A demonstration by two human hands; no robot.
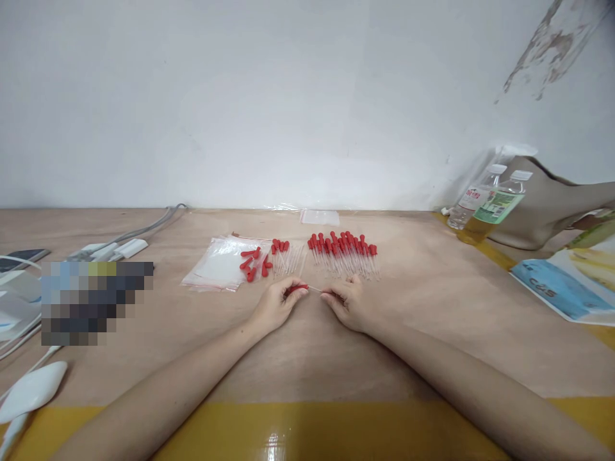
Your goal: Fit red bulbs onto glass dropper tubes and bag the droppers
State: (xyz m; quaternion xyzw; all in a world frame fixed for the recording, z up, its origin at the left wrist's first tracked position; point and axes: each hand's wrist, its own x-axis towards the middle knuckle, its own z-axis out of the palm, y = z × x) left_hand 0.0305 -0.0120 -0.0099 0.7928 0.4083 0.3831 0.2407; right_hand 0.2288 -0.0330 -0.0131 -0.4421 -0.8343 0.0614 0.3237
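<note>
The left hand (278, 301) pinches a bulb (300, 287), the right hand (352, 304) a tube (314, 289), seemingly to hold both in line.

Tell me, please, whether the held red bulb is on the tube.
Apparently on: the tube meets the red bulb; how deep, I cannot tell.

To your right, you have a blue pack (552, 291) with dark brand lettering, looks like "C&S", middle character unsure. Your front bottle's green label (500, 206) carries print too small to read. Same for the red-and-white label (473, 198) on the bottle behind it: marks there, not legible. No numbers you can make out.
</note>
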